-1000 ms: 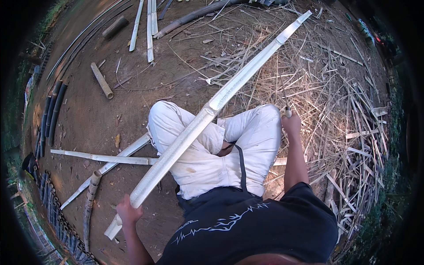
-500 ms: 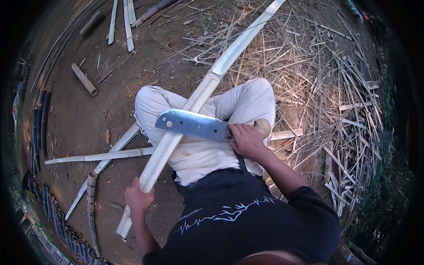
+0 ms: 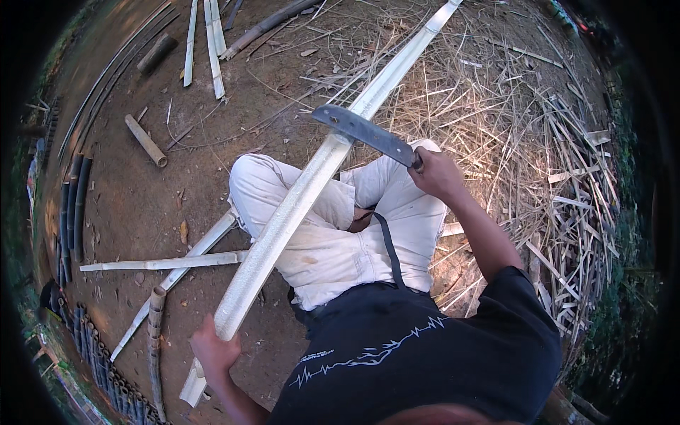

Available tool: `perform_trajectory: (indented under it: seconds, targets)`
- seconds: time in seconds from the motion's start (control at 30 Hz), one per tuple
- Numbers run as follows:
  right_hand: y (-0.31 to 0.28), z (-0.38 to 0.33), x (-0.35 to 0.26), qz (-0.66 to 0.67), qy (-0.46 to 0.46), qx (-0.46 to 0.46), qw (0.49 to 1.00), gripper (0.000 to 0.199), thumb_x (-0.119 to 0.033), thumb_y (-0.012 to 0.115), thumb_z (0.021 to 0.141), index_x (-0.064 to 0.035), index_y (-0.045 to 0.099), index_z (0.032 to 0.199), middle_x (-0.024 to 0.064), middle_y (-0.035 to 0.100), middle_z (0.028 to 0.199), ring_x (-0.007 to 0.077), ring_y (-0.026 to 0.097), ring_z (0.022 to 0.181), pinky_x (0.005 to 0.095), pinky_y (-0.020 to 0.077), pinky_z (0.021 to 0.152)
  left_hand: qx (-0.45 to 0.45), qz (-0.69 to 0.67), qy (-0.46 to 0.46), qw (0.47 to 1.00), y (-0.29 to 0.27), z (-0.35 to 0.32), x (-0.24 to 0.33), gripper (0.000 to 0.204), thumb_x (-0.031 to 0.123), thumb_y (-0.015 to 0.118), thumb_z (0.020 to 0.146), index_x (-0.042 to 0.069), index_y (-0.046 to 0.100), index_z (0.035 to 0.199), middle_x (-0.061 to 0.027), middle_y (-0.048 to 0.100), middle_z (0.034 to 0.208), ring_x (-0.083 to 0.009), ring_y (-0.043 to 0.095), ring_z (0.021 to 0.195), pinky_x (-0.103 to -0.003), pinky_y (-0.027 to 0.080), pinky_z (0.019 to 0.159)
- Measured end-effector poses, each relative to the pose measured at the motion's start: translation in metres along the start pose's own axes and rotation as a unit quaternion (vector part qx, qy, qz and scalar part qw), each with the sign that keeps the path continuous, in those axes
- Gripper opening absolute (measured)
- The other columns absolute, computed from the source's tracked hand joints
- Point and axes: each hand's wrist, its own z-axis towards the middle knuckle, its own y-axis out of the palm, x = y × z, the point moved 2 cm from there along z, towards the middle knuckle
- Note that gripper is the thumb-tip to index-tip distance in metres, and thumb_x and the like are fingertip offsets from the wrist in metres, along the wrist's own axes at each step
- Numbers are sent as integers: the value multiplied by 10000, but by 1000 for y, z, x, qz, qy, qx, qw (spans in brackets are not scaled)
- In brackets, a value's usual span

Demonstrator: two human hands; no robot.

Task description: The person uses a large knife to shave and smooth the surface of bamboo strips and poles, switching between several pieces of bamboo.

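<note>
Bare dirt ground (image 3: 134, 205) strewn with bamboo strips and dry shavings (image 3: 538, 142).
We note the left hand (image 3: 212, 352) closed around the near end of a long split bamboo (image 3: 304, 191) lying across the lap; the right hand (image 3: 437, 173) grips a machete (image 3: 368, 132), its blade resting on the bamboo.

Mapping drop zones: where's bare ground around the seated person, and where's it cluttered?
Bare dirt lies left of the knees, bordered by the short bamboo piece and the split strips. The right side is crowded with the straw and sliver pile. The long bamboo strip crosses the lap.
</note>
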Motion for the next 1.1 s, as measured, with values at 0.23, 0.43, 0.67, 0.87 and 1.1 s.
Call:
perform_trajectory:
  seconds: [0.23,0.43,0.67,0.87,1.1]
  targets:
    - [32,31,40,100,67,59,991,258,-196,722,783,6,617,905,221,667,740,421,678,760,465,547,698,30,19,34,999,15,3,-32,484,183,814,569,32,584,966,-233,637,744,-467,637,737,-518,505,652]
    - [42,4,19,174,37,122,976,356,-185,755,730,38,674,994,211,665,812,367,671,770,434,523,729,9,18,1,1000,26,20,-37,455,170,813,564,28,564,917,-241,658,783,-466,642,757,-522,512,665]
    - [50,26,-16,298,-8,249,921,428,-163,805,768,44,655,1112,178,678,919,280,684,820,363,536,759,32,15,13,999,-17,57,-24,426,165,804,581,6,561,892,-235,653,744,-462,642,742,-505,518,656]
    - [63,19,-15,257,35,261,930,463,-245,832,787,26,667,1124,164,695,966,288,691,891,376,541,787,28,8,26,999,2,43,-38,496,197,830,574,20,569,958,-253,661,826,-478,626,802,-515,510,708]
    - [82,-6,4,87,85,199,973,521,-426,792,780,-2,671,1057,170,675,910,324,652,819,429,522,735,18,-3,18,1000,28,45,-32,454,186,830,577,23,561,905,-247,667,811,-473,639,791,-513,522,689]
